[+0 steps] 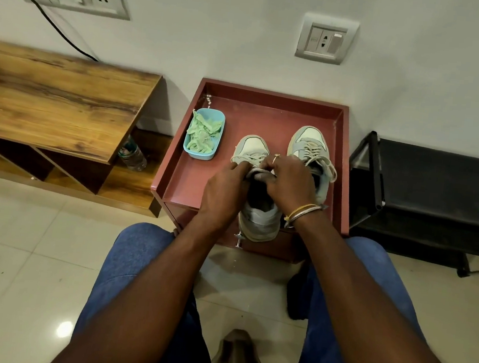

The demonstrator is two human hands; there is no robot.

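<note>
Red tray [271,91] carries the near shoe [259,222] overhanging its front edge; left hand [224,188] and right hand [288,183] pinch laces [258,171].

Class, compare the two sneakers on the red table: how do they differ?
The left hand and right hand pinch the laces of the left sneaker; the right sneaker lies unheld, laces loose. The left sneaker's heel overhangs the red table's front edge; the right sneaker sits farther back. Both are grey-white, toes toward the wall.

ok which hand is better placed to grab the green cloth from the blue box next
Left, probably. The left hand is nearest the blue box and its green cloth; the right hand would have to cross over the near shoe. Both now grip its laces.
</note>
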